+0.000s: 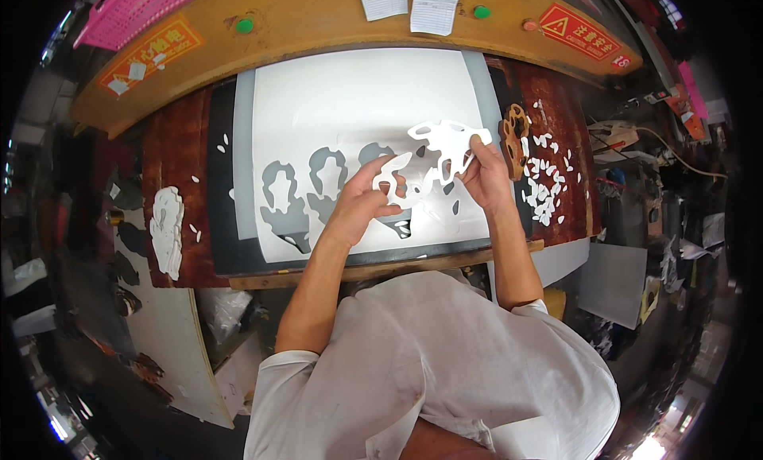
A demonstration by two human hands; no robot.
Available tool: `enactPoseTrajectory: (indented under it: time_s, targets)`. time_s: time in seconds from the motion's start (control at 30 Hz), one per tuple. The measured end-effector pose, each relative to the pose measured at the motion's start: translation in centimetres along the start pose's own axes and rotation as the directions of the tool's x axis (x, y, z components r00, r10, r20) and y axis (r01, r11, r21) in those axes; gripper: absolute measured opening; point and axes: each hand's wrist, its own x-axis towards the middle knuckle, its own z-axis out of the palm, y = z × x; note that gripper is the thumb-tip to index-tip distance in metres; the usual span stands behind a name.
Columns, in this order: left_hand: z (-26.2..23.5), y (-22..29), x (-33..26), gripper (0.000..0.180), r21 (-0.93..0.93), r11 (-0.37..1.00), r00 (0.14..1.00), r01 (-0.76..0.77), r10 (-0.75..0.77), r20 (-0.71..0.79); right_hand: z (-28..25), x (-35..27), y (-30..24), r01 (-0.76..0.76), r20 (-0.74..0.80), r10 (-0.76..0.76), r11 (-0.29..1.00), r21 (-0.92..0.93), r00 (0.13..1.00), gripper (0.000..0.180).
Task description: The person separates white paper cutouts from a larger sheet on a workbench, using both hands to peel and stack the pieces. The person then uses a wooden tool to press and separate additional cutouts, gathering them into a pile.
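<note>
Over the right front part of a white sheet (358,90), my right hand (489,178) pinches a white cut-out piece (447,138) with curved lobes and holes. My left hand (364,199) is closed, thumb toward fingers, on another curved white cut-out (393,169); whether the two pieces join is unclear. The sheet has a row of shaped openings, through which the grey board (245,142) shows. Small slits and leaf-shaped holes mark the sheet beneath my hands. Just right of the sheet stands a brown cutting die (515,138) with a curved outline.
White cut pieces lie stacked (167,231) on the reddish-brown table at left. Small white offcuts (544,182) are scattered at right. A yellow machine beam (326,27) with green buttons and a red button spans the far side; a pink basket (135,11) rests on it.
</note>
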Motion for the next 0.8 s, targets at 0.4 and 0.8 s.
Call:
enactPoseTrajectory:
  time_s: [0.4,0.8]
  targets:
    - [2.7,-2.1,2.2,0.025,0.346,0.936,0.956,0.072,0.033,-0.290,-3.8,-1.8,1.7,-0.100,-0.081,0.103,0.994,0.041,0.991,0.019]
    - [-1.1,-4.3,-3.3,0.033,0.038,0.981,0.968,0.192,-0.183,-0.170,-5.6,-3.3,-0.7,0.048,-0.105,-0.041,0.997,0.060,0.994,0.017]
